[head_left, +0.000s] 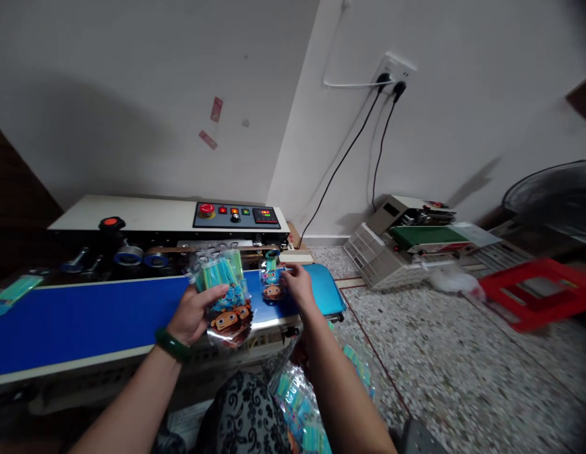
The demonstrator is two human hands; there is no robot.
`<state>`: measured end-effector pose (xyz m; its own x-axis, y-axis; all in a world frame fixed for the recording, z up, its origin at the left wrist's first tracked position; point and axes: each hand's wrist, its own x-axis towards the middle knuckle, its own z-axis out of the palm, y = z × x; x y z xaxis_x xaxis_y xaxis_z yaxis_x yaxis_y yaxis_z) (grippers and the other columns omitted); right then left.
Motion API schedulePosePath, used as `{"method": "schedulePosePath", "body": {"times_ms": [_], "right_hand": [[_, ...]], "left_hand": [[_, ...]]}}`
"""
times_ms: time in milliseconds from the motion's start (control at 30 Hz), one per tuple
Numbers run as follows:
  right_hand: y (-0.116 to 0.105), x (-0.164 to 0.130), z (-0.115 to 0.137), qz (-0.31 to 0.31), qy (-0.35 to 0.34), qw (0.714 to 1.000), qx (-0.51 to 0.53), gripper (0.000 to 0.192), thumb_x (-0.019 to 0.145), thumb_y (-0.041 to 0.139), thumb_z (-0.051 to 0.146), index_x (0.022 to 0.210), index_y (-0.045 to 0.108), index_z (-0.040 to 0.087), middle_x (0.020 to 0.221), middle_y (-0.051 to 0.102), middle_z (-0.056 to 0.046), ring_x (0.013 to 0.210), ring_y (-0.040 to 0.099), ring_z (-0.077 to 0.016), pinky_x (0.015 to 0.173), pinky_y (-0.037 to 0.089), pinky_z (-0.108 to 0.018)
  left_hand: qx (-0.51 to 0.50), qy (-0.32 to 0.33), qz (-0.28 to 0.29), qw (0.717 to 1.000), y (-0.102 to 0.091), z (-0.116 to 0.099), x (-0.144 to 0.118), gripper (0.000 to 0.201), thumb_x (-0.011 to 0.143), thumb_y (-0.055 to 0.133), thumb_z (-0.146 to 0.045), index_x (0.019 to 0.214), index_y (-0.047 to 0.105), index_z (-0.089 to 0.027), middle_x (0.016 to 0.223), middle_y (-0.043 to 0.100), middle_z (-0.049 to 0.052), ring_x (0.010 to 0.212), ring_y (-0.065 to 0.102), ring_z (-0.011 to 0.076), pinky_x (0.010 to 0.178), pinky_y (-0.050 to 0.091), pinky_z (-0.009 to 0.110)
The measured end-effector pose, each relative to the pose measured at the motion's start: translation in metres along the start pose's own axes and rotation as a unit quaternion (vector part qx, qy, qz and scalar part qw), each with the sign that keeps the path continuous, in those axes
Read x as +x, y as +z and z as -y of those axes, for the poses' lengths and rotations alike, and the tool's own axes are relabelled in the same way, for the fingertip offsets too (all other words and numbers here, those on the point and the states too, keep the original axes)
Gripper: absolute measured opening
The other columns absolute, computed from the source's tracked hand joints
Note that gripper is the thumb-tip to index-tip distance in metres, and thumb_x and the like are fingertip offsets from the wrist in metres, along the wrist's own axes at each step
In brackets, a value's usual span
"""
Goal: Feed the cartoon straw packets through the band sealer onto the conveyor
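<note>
My left hand, with a green bangle on the wrist, grips a bunch of clear packets holding green and blue sticks and a cartoon card. My right hand rests its fingers on a single packet that stands on the blue conveyor belt of a band sealing machine, near the belt's right end. A sealed packet lies at the belt's far left end.
The sealer's control panel shows a red button and lit display. More packets lie in a pile by my lap. A second sealing machine and a red crate sit on the speckled floor. Two cables run to a wall socket.
</note>
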<state>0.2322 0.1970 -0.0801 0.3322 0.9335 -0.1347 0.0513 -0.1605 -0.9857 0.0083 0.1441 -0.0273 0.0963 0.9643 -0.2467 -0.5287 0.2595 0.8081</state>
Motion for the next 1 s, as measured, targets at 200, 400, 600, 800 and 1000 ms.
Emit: {"method": "schedulePosePath", "body": {"times_ms": [200,400,600,800,1000], "right_hand": [[0.019,-0.035,0.023,0.073,-0.051,0.991,0.098,0.029,0.067,0.059,0.039,0.088,0.059,0.018,0.083,0.064,-0.004,0.074,0.060,-0.0149,0.065,0.049,-0.027],[0.042,-0.072,0.041,0.168,-0.082,0.978,0.092,0.023,0.065,0.064,0.035,0.081,0.067,0.019,0.082,0.066,-0.001,0.079,0.058,-0.0162,0.072,0.046,-0.028],[0.022,-0.057,0.023,0.023,-0.056,0.987,0.151,0.029,0.067,0.059,0.041,0.083,0.063,0.018,0.075,0.064,-0.001,0.067,0.056,-0.0143,0.060,0.047,-0.025],[-0.018,-0.025,0.021,-0.008,0.088,0.990,0.106,0.021,0.056,0.063,0.023,0.075,0.055,0.017,0.051,0.056,0.003,0.043,0.051,-0.0118,0.043,0.043,-0.024],[-0.003,-0.002,0.021,0.051,0.093,0.992,0.066,0.018,0.053,0.068,0.019,0.065,0.056,0.014,0.049,0.056,0.001,0.040,0.049,-0.0102,0.041,0.041,-0.024]], "left_hand": [[0.012,0.001,0.017,1.000,0.002,0.002,-0.001,0.032,0.059,0.073,-0.016,0.090,0.065,-0.013,0.080,0.071,0.005,0.069,0.066,0.0195,0.067,0.053,0.030],[0.024,0.004,0.056,0.998,0.013,0.010,-0.003,0.037,0.059,0.073,-0.016,0.095,0.064,-0.013,0.087,0.070,0.007,0.076,0.065,0.0219,0.071,0.053,0.032],[0.028,0.000,0.012,1.000,0.014,0.010,-0.002,0.022,0.055,0.074,-0.017,0.076,0.065,-0.012,0.078,0.071,0.005,0.071,0.066,0.0208,0.069,0.053,0.032],[-0.007,-0.001,-0.022,1.000,0.004,0.004,0.001,0.021,0.053,0.076,-0.014,0.071,0.065,-0.014,0.067,0.069,0.000,0.061,0.064,0.0153,0.062,0.052,0.026],[0.014,0.008,-0.007,1.000,0.004,0.005,0.001,0.024,0.055,0.075,-0.016,0.076,0.065,-0.013,0.070,0.070,0.002,0.062,0.064,0.0159,0.062,0.051,0.026]]}}
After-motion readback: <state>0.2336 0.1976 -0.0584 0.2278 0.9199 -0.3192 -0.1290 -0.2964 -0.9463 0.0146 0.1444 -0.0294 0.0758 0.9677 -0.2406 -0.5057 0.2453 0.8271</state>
